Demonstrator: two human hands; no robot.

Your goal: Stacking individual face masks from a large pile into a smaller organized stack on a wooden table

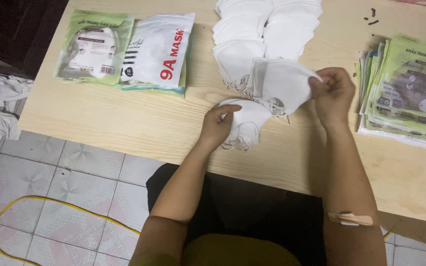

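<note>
Fingers (pixel 321 83) of the right hand (pixel 334 93) pinch a white folded fabric face mask (pixel 279 86); left hand (pixel 218 125) presses a small mask stack (pixel 245 123) on the pale wooden desk (pixel 124 118). Dangling ear loops could snag and drag it.

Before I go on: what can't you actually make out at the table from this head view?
- How many masks the left hand presses down: the small mask stack hides its lower layers.
- The far mask rows: cut off by the top edge.
- The empty bags: overlapped, so the count is unclear.
- The right hand fingertips: hidden behind the lifted mask.
</note>
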